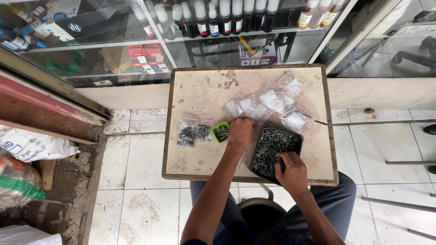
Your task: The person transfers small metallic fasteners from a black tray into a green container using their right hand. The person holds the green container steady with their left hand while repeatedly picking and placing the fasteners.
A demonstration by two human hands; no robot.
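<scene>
A small wooden table (200,90) stands in front of me. My left hand (240,130) reaches over its middle, fingers down on the near edge of a pile of clear empty plastic bags (268,103), just right of a small green cup (221,132) full of dark screws. My right hand (290,172) rests in the near end of a black tray (274,149) heaped with small dark screws, fingers curled into them. Two filled clear bags of screws (193,134) lie left of the green cup.
Glass display cabinets with ink bottles (218,20) and boxes stand behind the table. Sacks (25,149) lie on the floor at the left. White floor tiles surround the table, and a stool rim (259,204) shows under my arms.
</scene>
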